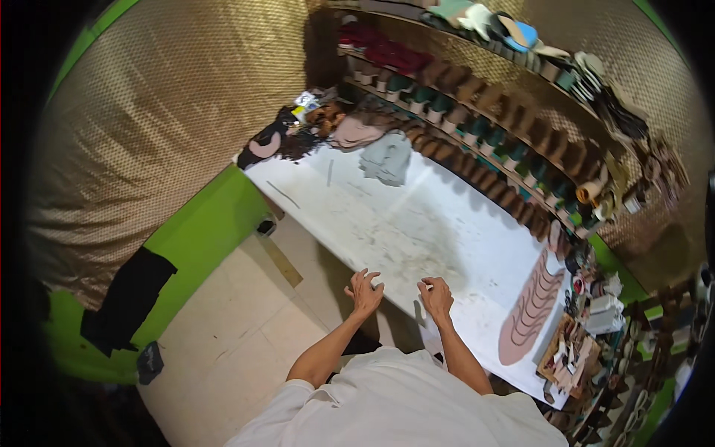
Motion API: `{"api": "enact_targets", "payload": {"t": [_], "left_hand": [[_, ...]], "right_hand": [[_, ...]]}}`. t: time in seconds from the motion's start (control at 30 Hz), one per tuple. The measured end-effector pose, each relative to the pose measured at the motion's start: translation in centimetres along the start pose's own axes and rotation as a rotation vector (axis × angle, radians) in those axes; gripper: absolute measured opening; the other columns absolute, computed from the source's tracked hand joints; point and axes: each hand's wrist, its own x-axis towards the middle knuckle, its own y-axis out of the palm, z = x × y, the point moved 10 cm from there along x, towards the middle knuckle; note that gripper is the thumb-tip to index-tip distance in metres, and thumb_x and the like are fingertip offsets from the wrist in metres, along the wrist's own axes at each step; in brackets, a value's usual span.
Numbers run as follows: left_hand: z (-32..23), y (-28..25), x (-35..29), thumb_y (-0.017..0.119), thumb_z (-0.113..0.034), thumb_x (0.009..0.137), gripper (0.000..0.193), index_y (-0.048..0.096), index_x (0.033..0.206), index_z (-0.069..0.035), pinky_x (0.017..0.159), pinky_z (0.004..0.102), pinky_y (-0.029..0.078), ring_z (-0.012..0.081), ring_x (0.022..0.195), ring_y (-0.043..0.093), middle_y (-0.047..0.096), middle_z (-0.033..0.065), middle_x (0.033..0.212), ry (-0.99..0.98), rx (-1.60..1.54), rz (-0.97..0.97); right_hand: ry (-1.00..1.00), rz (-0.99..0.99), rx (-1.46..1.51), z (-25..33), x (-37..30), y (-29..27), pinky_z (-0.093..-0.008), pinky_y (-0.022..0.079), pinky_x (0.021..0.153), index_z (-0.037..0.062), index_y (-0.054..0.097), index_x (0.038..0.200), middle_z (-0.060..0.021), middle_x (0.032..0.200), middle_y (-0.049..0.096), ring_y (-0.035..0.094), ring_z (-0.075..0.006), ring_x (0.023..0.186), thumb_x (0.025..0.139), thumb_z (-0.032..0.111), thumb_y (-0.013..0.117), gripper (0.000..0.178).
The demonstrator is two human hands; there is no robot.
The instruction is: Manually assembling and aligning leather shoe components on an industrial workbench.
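Head view is showing the person's 2 hands hovering at the near edge of a white surface (357,216), neither one gripping anything that can be made out. The left hand (364,293) is holding its fingers loosely curved, the thumb standing apart, so the grasp is looking moderately wide. The right hand (436,296) is curling its fingers more, yet its thumb and index finger are leaving a narrow gap. Whether either hand is touching the edge, I am not able to tell.

Pinkish sole-shaped pieces (530,316) are lying in an overlapping row at the right end, well apart from the right hand. Judging by their outlines, shaping is seeming done and they are sitting laid out in order; no piece is being handled, so any work on them at the middle is appearing not yet begun. Grey flat pieces (385,158) are resting in a loose pile toward the far end, beside a pink sheet (359,132), and these are looking unsorted. Brown shoe-shaped forms (477,89) are lining the shelves behind. What is remaining for the soles beyond this layout is not showing.
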Motion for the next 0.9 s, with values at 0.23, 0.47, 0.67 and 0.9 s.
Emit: {"api": "enact_targets", "payload": {"t": [0.23,0.47,0.67,0.9], "left_hand": [[6.6,-11.7,7.2,0.075,-0.026,0.087,0.038,0.071,0.123,-0.019,0.112,0.0768,0.016,0.0318,0.148,0.036,0.052,0.0106,0.151,-0.021,0.014,-0.061],[9.6,-16.9,13.5,0.076,-0.028,0.088,0.038,0.071,0.124,-0.019,0.112,0.0748,0.018,0.0313,0.147,0.038,0.053,0.0098,0.15,-0.019,-0.007,-0.086],[10.4,-19.8,20.2,0.078,-0.029,0.085,0.039,0.072,0.123,-0.021,0.114,0.0574,0.025,0.032,0.143,0.042,0.054,0.0086,0.149,0.04,0.04,-0.108],[9.8,-23.5,29.1,0.077,-0.025,0.086,0.041,0.072,0.127,-0.02,0.112,0.0714,0.019,0.0336,0.145,0.04,0.051,0.0104,0.151,0.159,0.068,-0.013]], "right_hand": [[-0.09,0.04,-0.028,10.2,3.4,8.4,-0.0436,0.056,0.08,0.0095,0.081,0.104,-0.0122,0.107,0.075,0.073,-0.0287,0.09,0.089,0.038,0.071,0.034],[-0.152,0.085,-0.101,16.1,9.4,14.2,-0.0477,0.055,0.08,0.0117,0.081,0.103,-0.0105,0.105,0.073,0.07,-0.033,0.096,0.09,0.038,0.07,0.031],[-0.286,-0.019,-0.102,21.0,17.6,17.9,-0.0454,0.054,0.082,0.0116,0.08,0.101,-0.0108,0.104,0.073,0.069,-0.0323,0.097,0.09,0.035,0.073,0.027],[-0.41,-0.14,-0.116,28.1,30.4,21.4,-0.0466,0.05,0.088,0.0093,0.079,0.097,-0.0116,0.106,0.07,0.063,-0.0343,0.103,0.088,0.025,0.075,0.018]]}}
